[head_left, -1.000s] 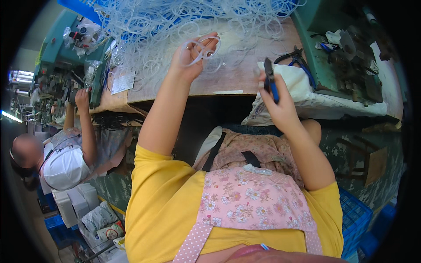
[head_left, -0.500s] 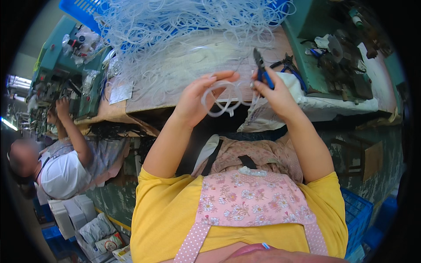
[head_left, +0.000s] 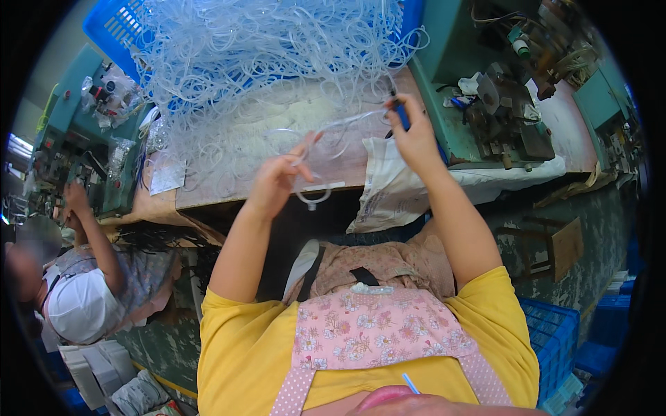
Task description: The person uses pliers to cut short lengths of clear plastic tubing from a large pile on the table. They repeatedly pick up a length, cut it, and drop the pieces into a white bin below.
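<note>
My left hand (head_left: pixel 276 182) holds a piece of clear plastic tubing (head_left: pixel 313 197), which hangs in a loop below the fingers. A strand of it stretches across toward my right hand (head_left: pixel 418 139), a little above the front of the bench. That right hand is closed round blue-handled cutting pliers (head_left: pixel 400 114); their dark jaws point up and away from me. Whether the fingers there also pinch the tubing's end, I cannot tell.
A blue basket (head_left: pixel 111 31) heaped with tangled clear tubing (head_left: pixel 277 41) stands at the back of the bench (head_left: pixel 194 197). Green machines (head_left: pixel 444 125) flank it. A white cloth sack (head_left: pixel 381 184) drapes over the front edge. At the left, another person (head_left: pixel 90 291) works.
My left hand has moved left and down with the tubing, and the hands are farther apart. My right hand has turned the pliers. The whole view has shifted.
</note>
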Demonstrator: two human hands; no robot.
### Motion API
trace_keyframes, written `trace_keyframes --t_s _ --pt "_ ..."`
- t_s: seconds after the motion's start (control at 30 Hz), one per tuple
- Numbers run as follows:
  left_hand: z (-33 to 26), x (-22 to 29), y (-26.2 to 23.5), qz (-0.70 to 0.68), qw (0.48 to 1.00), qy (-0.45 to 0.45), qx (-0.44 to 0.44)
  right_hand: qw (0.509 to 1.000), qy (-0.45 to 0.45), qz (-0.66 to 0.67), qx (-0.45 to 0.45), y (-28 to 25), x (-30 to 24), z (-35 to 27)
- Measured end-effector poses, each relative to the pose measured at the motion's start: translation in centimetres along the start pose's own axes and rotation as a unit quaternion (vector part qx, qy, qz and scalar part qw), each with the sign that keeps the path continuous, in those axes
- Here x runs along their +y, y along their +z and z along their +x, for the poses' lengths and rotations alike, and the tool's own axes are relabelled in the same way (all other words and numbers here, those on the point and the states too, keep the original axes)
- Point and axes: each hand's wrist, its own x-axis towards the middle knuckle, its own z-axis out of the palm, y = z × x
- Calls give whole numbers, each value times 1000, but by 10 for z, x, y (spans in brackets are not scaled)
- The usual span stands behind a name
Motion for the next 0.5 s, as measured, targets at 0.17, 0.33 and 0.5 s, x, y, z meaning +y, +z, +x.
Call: trace_keyframes --t_s 0.17,0.33,0.5 --pt "27 16 -56 329 920 -95 192 992 -65 -76 -75 -22 -13 8" --pt "13 5 -21 583 764 194 198 964 -211 -44 -157 -23 -46 -4" --pt "-22 -13 37 220 965 12 -143 955 -215 -25 -203 -24 -55 -20"
